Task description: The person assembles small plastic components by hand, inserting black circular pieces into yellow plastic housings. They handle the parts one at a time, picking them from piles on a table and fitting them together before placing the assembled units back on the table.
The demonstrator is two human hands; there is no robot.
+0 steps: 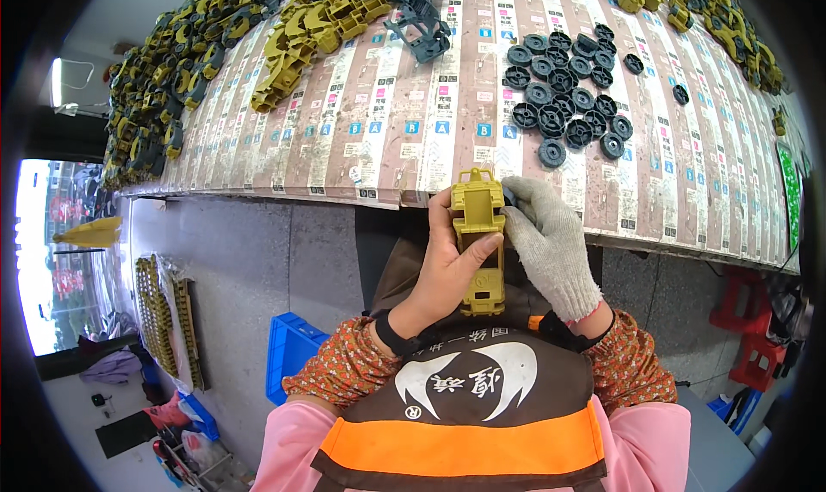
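Toy car body (478, 206), yellow, one: held in front of the person's apron (551, 380), its far end overlapping the near edge of the table (387, 152) in this view; long axis running away from the person, roughly square to that edge. Left hand (443, 268), bare: grasping the body from its left side, thumb laid across the middle, fingers reaching up the left flank. Right hand (551, 242), in a pale knitted glove: at the body's far right side, fingers bent inward against or just beside it; a dark bit shows at the fingertips, but whether they pinch it cannot be told. Both hands are close to the body, left across its middle, right nearer its far end. Black wheels (563, 80), loose cluster: on the table, beyond the right hand and apart from it.
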